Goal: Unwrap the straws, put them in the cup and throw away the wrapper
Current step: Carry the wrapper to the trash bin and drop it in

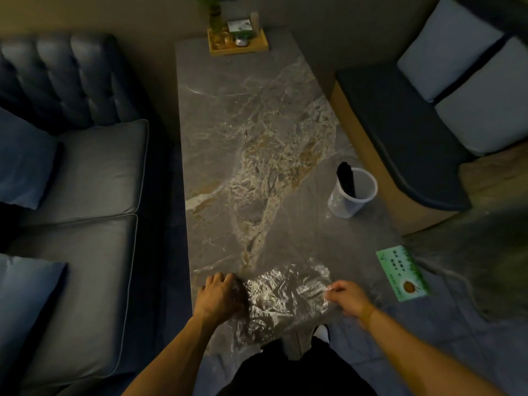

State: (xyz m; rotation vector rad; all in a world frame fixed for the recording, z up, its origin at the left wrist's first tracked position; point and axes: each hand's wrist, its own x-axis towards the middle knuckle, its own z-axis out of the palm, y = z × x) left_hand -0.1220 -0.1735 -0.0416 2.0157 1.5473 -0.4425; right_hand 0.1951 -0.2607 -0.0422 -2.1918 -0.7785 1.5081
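Note:
A clear crinkled plastic wrapper (pixel 283 298) lies spread at the near end of the marble table (pixel 228 132). My left hand (pixel 221 295) rests knuckles-up on its left edge, fingers curled into the plastic. My right hand (pixel 348 298) pinches the wrapper's right edge between thumb and fingers. A bundle of black straws (pixel 346 178) stands upright in a clear plastic cup (pixel 353 195) near the table's right edge, well beyond my right hand.
A green printed pack (pixel 403 272) lies at the table's right edge near my right hand. A wooden tray (pixel 238 42) with a plant and small items sits at the far end. A dark sofa (pixel 85 167) runs along the left, a bench with cushions (pixel 405 132) on the right.

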